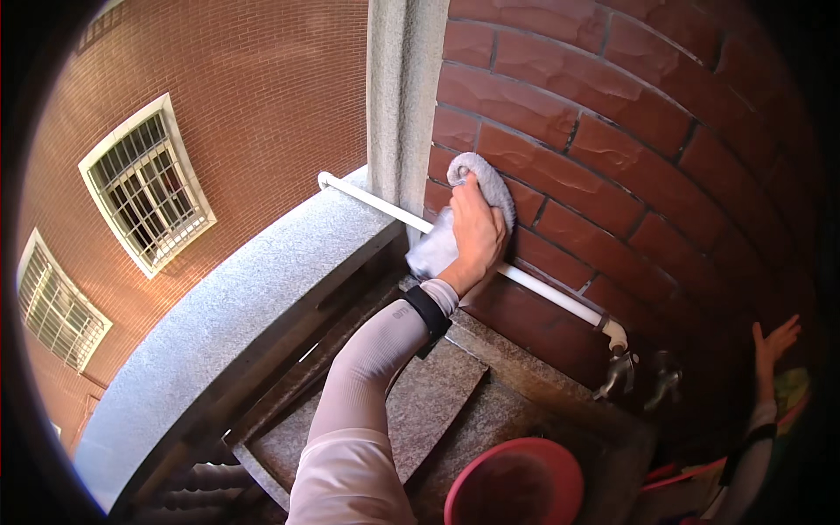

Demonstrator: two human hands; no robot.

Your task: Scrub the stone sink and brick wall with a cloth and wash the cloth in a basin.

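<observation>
My left hand (474, 226) grips a grey-white cloth (492, 184) and presses it against the red stone-tile wall (577, 170), beside a pale stone pillar (401, 98). The cloth's lower part (434, 248) is blurred and hangs over a white plastic pipe (377, 202), covering a stretch of it. My palm and part of the cloth behind it are hidden. At the right edge, in shadow, my right hand (776, 342) is raised with its fingers apart and holds nothing.
Below my left arm is a stone sink (420, 400) with a red plastic basin (569, 459). Two metal taps (617, 375) project from the wall at the right. A curved granite ledge (216, 302) runs along the left; beyond it stands a brick building with barred windows (147, 184).
</observation>
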